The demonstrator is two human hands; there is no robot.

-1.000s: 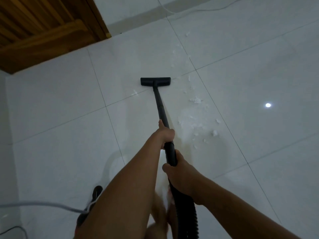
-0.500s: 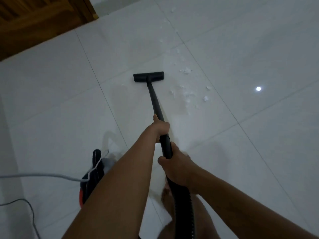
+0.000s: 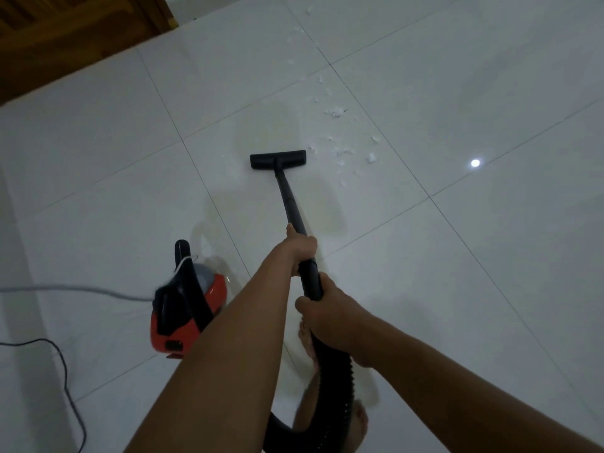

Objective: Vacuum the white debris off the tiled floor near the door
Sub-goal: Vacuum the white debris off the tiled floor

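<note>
A black vacuum wand (image 3: 289,201) runs from my hands to its flat nozzle head (image 3: 278,159) resting on the white tiled floor (image 3: 474,256). My left hand (image 3: 300,245) grips the wand higher up, and my right hand (image 3: 327,308) grips it lower, where the ribbed black hose (image 3: 336,374) begins. White debris (image 3: 340,152) lies scattered just right of the nozzle and trails up toward the far wall, with a clump (image 3: 336,111) further off. The wooden door (image 3: 65,34) fills the top left corner.
The red and black vacuum body (image 3: 183,312) sits on the floor left of my arms. A grey cord (image 3: 81,291) and a black cord (image 3: 62,364) run off to the left. My bare feet (image 3: 310,341) stand under the hose. A light reflection (image 3: 475,163) glints at right.
The nozzle has been pulled back toward me, away from the door and the tile joint. The view has tilted down, so the vacuum body now shows fully at left.
</note>
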